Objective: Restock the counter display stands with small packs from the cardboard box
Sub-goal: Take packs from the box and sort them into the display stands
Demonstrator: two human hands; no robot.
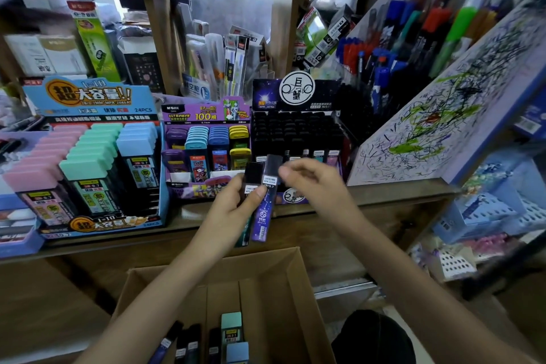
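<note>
My left hand (236, 207) grips two slim packs upright: a purple one with a black cap (267, 201) and a darker one (251, 183) beside it. My right hand (313, 183) hovers just right of the purple pack's cap, fingers loosely curled and blurred, holding nothing that I can see. Behind the hands stands the dark purple display stand (295, 130) with rows of black-capped packs. The open cardboard box (283, 289) sits below, with several packs at its bottom (232, 331).
On the wooden counter (384, 198) stand a blue display stand (88, 156) with pink, green and blue packs and a purple stand (206, 145) in the middle. A scribbled test board (443, 115) leans at the right. Pens fill the racks behind.
</note>
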